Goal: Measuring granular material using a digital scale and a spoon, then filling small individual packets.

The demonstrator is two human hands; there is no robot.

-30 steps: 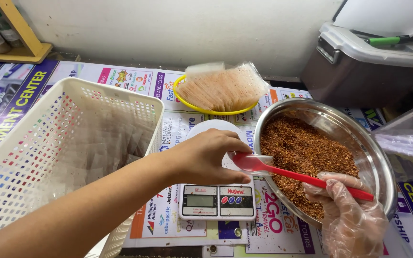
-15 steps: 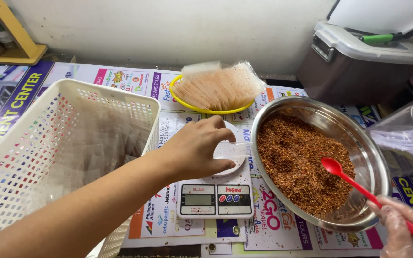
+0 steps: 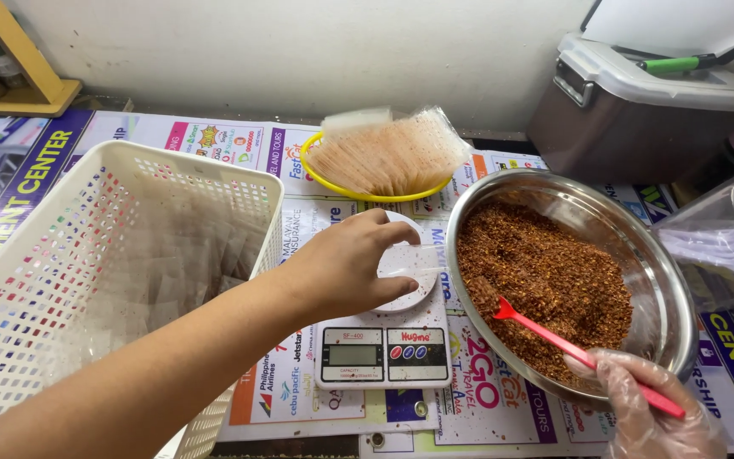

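Observation:
My left hand (image 3: 341, 268) pinches a small clear plastic bag (image 3: 418, 260) over the round white platform of a digital kitchen scale (image 3: 384, 348). My right hand (image 3: 656, 408), in a clear plastic glove, grips the handle of a red plastic spoon (image 3: 571, 348). The spoon's bowl is dug into the reddish-brown chili flakes (image 3: 545, 272) that fill a large steel bowl (image 3: 664, 280) to the right of the scale.
A white perforated basket (image 3: 70, 255) with several filled clear bags stands at the left. A yellow dish (image 3: 333, 183) stacked with empty bags sits behind the scale. A lidded bin (image 3: 639, 110) stands at the back right, a clear container (image 3: 724, 238) at the right.
The red spoon left the bag's mouth, swung right over the bowl, then dipped down into the flakes. My left hand stays on the bag over the scale.

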